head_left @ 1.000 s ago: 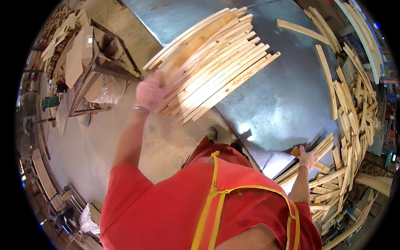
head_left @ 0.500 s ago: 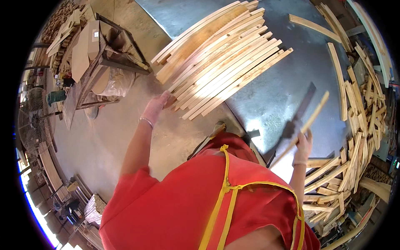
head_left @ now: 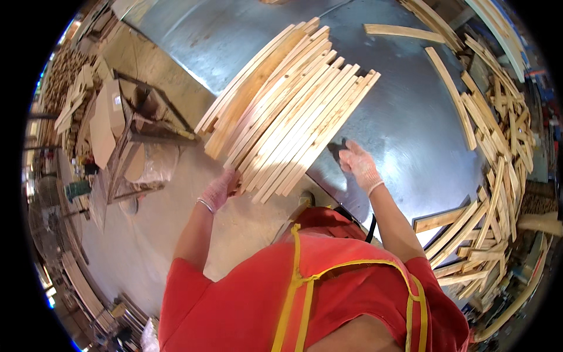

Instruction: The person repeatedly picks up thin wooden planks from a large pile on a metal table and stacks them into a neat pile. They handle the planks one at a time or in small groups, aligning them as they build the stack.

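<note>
A row of pale wooden strips [head_left: 287, 111] lies slanted across the metal table, their near ends jutting past its edge. My left hand [head_left: 218, 190], in a pale glove, is closed at the near left ends of these strips; its fingertips are partly hidden by the wood. To the right of the row, my gloved right hand [head_left: 359, 165] hovers over the bare metal surface [head_left: 404, 135]. Its fingers are loosely bent and somewhat apart, with nothing seen between them.
Loose strips lie in a jumbled heap [head_left: 489, 229] along the right. A single strip [head_left: 451, 97] and another strip [head_left: 404, 33] lie on the table's far right part. At the left stand a framed cart [head_left: 155, 138] with cardboard [head_left: 108, 120] and a fan [head_left: 50, 205].
The strip my right hand held is no longer in it. That hand has moved left and forward, toward the row. The view has shifted; my left hand stays at the strip ends.
</note>
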`<state>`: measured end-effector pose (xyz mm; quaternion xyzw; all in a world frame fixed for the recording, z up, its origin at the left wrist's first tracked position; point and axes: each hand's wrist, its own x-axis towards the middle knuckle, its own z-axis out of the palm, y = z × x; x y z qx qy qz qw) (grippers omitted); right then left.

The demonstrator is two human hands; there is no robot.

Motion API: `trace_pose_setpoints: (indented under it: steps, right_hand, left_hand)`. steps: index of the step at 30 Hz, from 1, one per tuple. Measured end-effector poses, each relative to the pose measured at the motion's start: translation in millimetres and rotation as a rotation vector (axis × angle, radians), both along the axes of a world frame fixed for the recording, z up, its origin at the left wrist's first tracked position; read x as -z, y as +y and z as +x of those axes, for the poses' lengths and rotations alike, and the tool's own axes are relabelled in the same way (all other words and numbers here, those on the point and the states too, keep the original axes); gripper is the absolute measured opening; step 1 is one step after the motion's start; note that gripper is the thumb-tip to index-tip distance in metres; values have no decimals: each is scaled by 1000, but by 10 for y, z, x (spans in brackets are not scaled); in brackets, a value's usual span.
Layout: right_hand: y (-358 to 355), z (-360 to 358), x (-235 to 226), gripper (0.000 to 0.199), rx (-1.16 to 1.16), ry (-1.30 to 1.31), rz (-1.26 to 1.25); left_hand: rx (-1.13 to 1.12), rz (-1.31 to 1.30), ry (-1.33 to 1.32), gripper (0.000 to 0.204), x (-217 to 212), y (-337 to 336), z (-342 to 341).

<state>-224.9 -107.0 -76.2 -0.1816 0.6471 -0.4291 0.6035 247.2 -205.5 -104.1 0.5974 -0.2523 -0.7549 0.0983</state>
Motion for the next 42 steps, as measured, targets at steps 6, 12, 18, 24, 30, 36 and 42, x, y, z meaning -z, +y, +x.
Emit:
trace_pose_setpoints:
  steps: [6,12,18,24,30,36,42]
  right_hand:
    - [976,-427,-113,84,212,-2,28]
    - [1607,-577,-104,69,461,22,23]
    - [1639,-577,-232,46,172,466,44]
    - [3136,-1752,-458,74,686,1067,402]
    - [4138,-1880,-246,70,641,956,896]
    - [3514,-1897,-415,94,792,385,54]
    - [4919,-3958,-344,61,783,1331,943]
  left_hand:
    - [343,-310,-46,74,-654,-42,-193]
    - [315,-103,515,75,-1193,-920,-132]
    - [1527,-769,-474,42,-715,-1630,-1024]
    - [609,-611,-359,33,-1167,-1139,-911]
    - [936,-1448,-716,66,-1191,-467,-1804]
    - [887,-1114,-85,75,-750,862,-3532]
    - [1451,-1780,-402,102,-478,1864,-4781]
